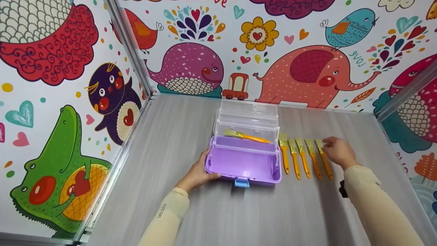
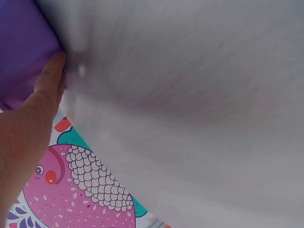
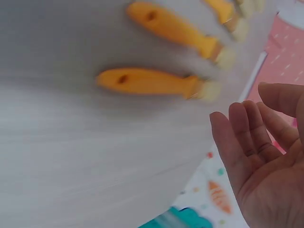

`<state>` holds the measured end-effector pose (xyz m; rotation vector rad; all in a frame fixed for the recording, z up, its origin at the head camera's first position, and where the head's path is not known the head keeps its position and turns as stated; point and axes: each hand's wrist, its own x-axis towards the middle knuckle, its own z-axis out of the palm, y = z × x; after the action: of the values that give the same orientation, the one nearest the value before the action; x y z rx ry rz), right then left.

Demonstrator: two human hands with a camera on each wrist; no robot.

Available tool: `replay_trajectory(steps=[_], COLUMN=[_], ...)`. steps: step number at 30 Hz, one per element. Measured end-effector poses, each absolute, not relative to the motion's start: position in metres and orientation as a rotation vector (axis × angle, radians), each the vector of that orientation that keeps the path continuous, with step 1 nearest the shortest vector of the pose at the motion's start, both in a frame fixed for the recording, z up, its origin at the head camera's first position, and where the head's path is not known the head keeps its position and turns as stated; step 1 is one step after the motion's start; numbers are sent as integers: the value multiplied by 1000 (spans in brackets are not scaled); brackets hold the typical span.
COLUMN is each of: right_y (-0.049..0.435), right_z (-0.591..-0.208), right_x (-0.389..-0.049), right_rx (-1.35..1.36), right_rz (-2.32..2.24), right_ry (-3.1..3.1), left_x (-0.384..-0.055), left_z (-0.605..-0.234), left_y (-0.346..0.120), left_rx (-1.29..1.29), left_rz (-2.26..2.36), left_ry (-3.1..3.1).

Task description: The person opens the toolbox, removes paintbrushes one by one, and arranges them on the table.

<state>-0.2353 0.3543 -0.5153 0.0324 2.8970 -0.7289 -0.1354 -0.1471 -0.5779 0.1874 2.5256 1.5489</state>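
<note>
A purple plastic toolbox (image 1: 244,164) stands unfolded on the table, its clear trays (image 1: 248,119) raised at the back and a blue latch (image 1: 242,182) on its front. My left hand (image 1: 198,176) holds its left front corner, thumb at the front and fingers along the side. One paintbrush (image 1: 247,136) with an orange handle lies across a clear tray. Several more lie in a row to the right, bristles away from me. My right hand (image 1: 339,152) is beside the bristles of the rightmost paintbrush (image 1: 324,159); in the right wrist view its fingers (image 3: 240,123) are loosely extended, holding nothing.
The grey table (image 1: 164,136) is bounded by printed panels (image 1: 191,68) at the back and sides. A metal frame post (image 1: 131,48) rises at the back left corner. Grey tabletop extends left of the toolbox and in front of it.
</note>
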Motion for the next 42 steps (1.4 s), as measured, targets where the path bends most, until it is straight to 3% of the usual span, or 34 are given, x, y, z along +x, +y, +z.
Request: replay_trajectory(steps=[12,23,29,42], right_y=[266,189,165,141], right_z=[-482,-474,-479,-496], right_x=[-247,-246,-245,-248], right_rx=[-282,-575,-738,-824], right_rz=[-779,-705,-608,-515], right_ry=[2882,2859,2894,2926], left_x=[-136,-137,-136,-135], left_z=[-577,-578,-578,-578], left_y=[-147,-147,-147,-146], left_rx=[167,179,196,156], left_rz=[1551,1538,1552,1558], left_ry=[2520,2528,2521,2513])
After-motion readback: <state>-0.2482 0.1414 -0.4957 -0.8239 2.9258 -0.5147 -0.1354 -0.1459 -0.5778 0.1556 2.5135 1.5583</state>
